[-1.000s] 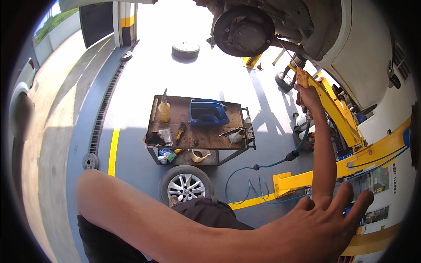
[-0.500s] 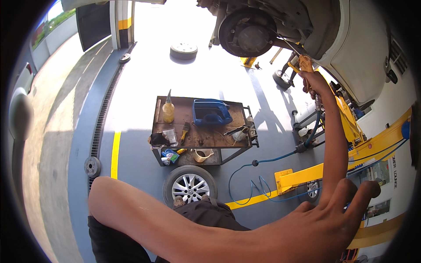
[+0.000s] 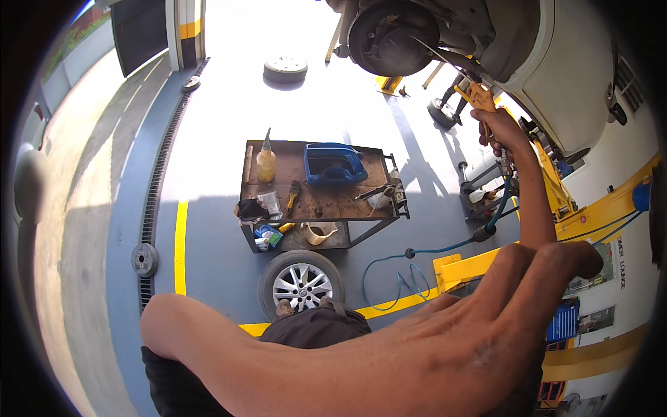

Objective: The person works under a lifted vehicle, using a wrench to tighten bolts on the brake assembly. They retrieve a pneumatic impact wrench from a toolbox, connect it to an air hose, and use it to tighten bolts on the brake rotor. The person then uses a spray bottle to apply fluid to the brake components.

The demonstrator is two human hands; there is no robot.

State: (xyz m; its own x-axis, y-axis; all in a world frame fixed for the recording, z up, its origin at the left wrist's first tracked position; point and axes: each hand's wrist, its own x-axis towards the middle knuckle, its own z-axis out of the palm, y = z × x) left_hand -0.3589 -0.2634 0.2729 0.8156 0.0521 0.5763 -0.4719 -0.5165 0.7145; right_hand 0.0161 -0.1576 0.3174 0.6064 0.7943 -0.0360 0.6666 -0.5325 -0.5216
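My right hand [image 3: 499, 132], at the upper right, is wrapped round an orange-yellow air blow gun [image 3: 479, 96]. Its long thin nozzle points up and left at the brake assembly [image 3: 392, 42], a dark round hub under a raised white car [image 3: 577, 76]. Whether the tip touches the hub I cannot tell. A teal air hose [image 3: 501, 201] hangs from the gun's grip. Across the lower part of the view stretches my left arm, its hand [image 3: 486, 320] close and large at the lower right. The left fingers are partly bent, with gaps between them, and nothing shows in them.
A metal trolley [image 3: 333, 210] carries a blue cut-open container [image 3: 333, 167], a yellowish bottle [image 3: 266, 165] and a brush [image 3: 293, 196]. A jug [image 3: 319, 235] sits on its lower shelf. By my feet lies a wheel [image 3: 302, 283]. Yellow lift arms [image 3: 455, 270] stand at the right.
My left hand has risen and shifted slightly left. The blow gun's nozzle reaches further in across the hub's face. The whole view has tilted down slightly.
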